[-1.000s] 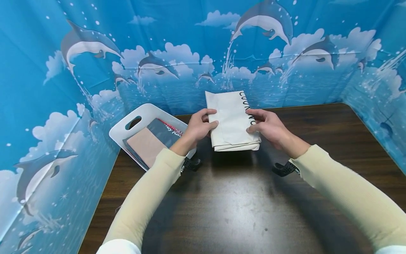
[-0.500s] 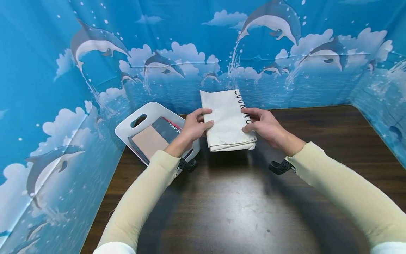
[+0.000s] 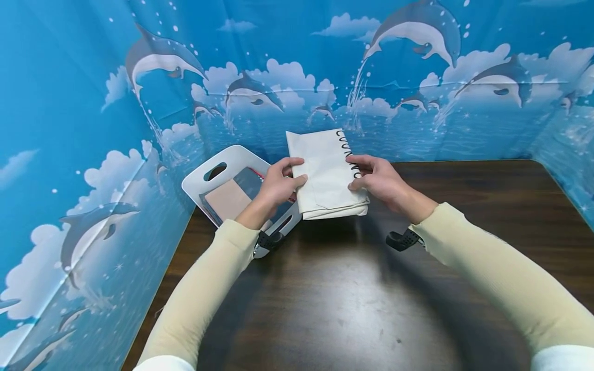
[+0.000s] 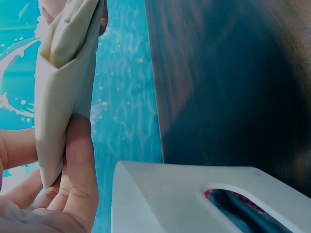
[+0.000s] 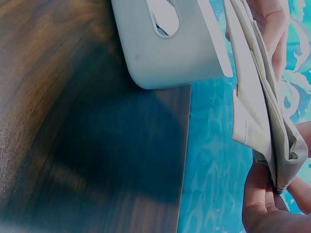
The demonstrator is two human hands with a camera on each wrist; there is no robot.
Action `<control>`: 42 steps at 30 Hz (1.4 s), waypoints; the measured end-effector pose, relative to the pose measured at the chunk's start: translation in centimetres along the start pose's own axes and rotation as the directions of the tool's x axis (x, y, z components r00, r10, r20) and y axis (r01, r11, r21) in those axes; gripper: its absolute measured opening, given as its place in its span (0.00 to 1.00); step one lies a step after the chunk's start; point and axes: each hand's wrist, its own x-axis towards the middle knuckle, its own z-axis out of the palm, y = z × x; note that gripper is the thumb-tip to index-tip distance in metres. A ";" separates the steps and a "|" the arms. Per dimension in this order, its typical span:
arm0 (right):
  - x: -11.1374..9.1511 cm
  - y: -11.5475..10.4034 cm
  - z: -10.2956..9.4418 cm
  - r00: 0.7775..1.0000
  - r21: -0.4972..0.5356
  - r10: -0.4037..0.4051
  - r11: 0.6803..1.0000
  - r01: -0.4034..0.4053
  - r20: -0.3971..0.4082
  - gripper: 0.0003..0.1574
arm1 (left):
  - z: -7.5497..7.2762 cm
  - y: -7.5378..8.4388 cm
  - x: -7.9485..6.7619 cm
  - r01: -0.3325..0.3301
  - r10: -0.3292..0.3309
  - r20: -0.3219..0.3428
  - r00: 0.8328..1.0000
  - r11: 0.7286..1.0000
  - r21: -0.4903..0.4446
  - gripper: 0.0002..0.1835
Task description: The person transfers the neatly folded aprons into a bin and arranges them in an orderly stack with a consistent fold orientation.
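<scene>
A folded cream canvas cloth [image 3: 327,154] with black lettering along its right side is held up over the back of the table, a dark shadow beneath it. My left hand [image 3: 276,188] pinches its left edge, thumb in front. At the lettered right edge, my right hand [image 3: 382,181] grips it between thumb and fingers. Both wrist views show the cloth edge-on, its thick folded layers [image 5: 272,97] stacked together. Its left edge overlaps the white plastic bin [image 3: 194,180] in the head view. The left forearm and hand hide part of that bin.
Inside the bin lie a flat beige piece [image 3: 227,200] and a dark grey flat pack [image 3: 250,184] with red trim. The bin stands at the back left of the dark wooden table [image 3: 334,288]. A blue dolphin-print curtain [image 3: 297,67] hangs behind and along the sides.
Both hands have moved left with the folded cloth, toward the bin, keeping their grip. The head view has turned slightly left, so the bin and curtain appear farther right.
</scene>
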 end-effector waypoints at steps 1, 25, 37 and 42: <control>0.1 0.0 0.1 1.000 0.004 -0.001 1.000 0.001 0.001 0.48 | -0.1 -0.1 0.0 0.002 -0.002 0.000 1.000 1.000 -0.007 0.26; 1.6 -0.5 2.7 0.998 0.025 -0.025 0.999 0.024 0.057 0.48 | -2.4 -1.5 -1.4 0.038 -0.041 -0.065 0.997 0.998 -0.051 0.26; 1.9 -0.1 4.4 0.996 0.029 -0.027 0.999 0.025 0.081 0.48 | -3.2 -2.7 -2.4 0.060 -0.067 -0.107 0.992 0.996 -0.065 0.26; 2.1 -0.2 5.6 0.995 0.031 -0.038 0.999 0.036 0.089 0.49 | -4.1 -3.1 -3.3 0.064 -0.074 -0.150 0.986 0.996 -0.067 0.26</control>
